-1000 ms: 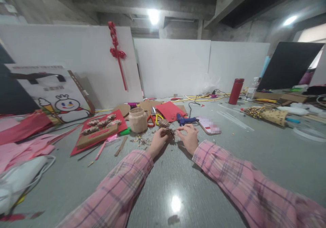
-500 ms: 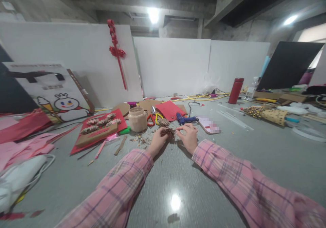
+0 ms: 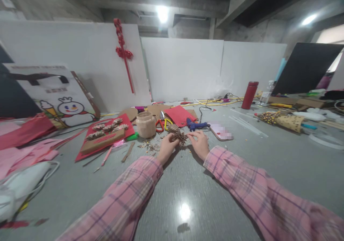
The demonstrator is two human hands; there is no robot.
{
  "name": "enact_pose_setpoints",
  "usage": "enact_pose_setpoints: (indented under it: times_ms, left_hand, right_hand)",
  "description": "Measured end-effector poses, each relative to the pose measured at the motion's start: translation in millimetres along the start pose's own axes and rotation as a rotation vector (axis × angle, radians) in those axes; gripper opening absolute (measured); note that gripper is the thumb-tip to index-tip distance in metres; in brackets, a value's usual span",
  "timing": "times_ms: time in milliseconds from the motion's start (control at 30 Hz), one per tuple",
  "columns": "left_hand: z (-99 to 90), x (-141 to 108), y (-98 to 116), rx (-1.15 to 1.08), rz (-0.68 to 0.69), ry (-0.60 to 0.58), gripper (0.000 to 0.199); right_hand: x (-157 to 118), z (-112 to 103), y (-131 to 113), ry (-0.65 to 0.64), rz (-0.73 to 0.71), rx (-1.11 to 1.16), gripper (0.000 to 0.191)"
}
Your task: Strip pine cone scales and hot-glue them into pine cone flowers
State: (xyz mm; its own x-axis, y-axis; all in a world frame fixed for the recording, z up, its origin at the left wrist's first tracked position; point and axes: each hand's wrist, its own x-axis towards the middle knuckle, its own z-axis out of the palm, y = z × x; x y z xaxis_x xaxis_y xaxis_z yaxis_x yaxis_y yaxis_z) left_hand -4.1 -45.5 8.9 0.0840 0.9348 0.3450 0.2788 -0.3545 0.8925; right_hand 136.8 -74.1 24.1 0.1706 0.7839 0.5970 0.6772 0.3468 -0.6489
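My left hand (image 3: 167, 149) is closed on a brown layered flower (image 3: 182, 138) that looks like a pinecone, its petals facing partly toward me. Just beyond it lies a second brown flower (image 3: 173, 128). My right hand (image 3: 200, 146) has its thumb and forefinger pinched at the right edge of the held flower. What sits between those fingertips is too small to make out. Behind the right hand is a blue glue gun (image 3: 197, 125), close to the fingers.
Left of the hands stand a brown paper-wrapped jar (image 3: 146, 125) and red-handled scissors (image 3: 159, 126), with brown scraps (image 3: 150, 146) nearby. A red card with brown flowers (image 3: 100, 151) lies further left. Right are a phone (image 3: 220, 131) and a red flask (image 3: 249, 95).
The held flower has turned, so more of its petals show toward me. My right fingertips have shifted slightly at its edge. The view has moved a little.
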Motion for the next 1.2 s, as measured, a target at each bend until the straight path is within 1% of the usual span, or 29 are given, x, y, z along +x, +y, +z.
enact_pose_setpoints:
  times_ms: [167,367,633,1000,1200]
  left_hand:
    - [0.3,-1.6,2.6,-0.04,-0.013,-0.015,0.018]
    - [0.4,-4.5,7.8,-0.035,-0.029,-0.012,0.017]
    - [-0.1,-4.3,7.8,0.035,-0.03,-0.001,0.014]
    - [-0.1,-6.5,11.6,0.054,-0.05,-0.014,0.01]
    - [-1.0,-6.9,11.5,0.096,-0.021,-0.013,0.011]
  right_hand:
    - [0.9,1.6,4.0,-0.015,0.017,0.031,0.016]
    - [2.2,3.2,7.9,-0.034,0.039,0.059,0.015]
    - [2.2,3.7,9.6,-0.056,0.047,0.071,0.016]
    - [2.1,5.3,12.1,-0.066,0.061,0.077,0.016]
    - [2.4,6.3,13.7,-0.072,0.054,0.072,0.016]
